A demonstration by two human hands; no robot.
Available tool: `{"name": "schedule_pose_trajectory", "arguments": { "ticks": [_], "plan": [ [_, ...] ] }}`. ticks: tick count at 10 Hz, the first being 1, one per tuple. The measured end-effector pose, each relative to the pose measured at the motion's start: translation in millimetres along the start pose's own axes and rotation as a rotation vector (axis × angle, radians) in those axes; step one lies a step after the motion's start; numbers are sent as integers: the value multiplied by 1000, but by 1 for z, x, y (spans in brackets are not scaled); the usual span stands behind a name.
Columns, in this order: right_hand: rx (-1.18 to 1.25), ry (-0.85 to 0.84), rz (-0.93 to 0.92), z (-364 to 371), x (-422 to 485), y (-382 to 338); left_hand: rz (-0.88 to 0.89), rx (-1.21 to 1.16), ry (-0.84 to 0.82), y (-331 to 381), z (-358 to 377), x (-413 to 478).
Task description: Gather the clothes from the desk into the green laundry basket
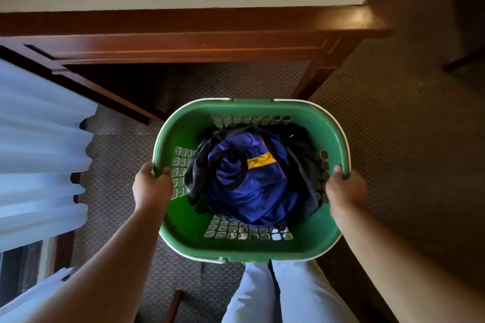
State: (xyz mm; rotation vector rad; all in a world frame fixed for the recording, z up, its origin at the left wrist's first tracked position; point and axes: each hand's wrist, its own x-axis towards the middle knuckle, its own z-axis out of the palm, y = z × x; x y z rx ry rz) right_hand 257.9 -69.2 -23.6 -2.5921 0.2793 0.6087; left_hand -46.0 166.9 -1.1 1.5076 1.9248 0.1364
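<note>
Head view: the green laundry basket (183, 240) is held up over the patterned carpet (393, 118), in front of the wooden desk (183, 44). The left hand (152, 187) grips the basket's left rim, fingers curled over the edge; the right hand (346, 189) grips the right rim the same way. Inside lie the clothes: a blue garment (252, 189) with a yellow band on top, and a darker piece (305, 157) under it, possibly black. A pale curtain (39, 152) hangs at left.
</note>
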Motion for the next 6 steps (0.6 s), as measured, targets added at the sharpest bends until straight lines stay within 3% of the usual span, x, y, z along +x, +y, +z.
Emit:
{"name": "schedule_pose_trajectory", "arguments": {
  "ticks": [2, 4, 5, 6],
  "plan": [
    [67, -11, -182, -7, 17, -32, 41, -51, 38, 30, -4, -1],
    [-26, -231, -289, -10, 18, -37, 61, 44, -73, 38, 12, 1],
    [-212, -253, -438, -4, 4, -40, 117, 213, -145, 54, 15, -3],
    [-448, -221, -517, 2, -21, -41, 315, 392, -210, 77, 23, -32]
  ]
}}
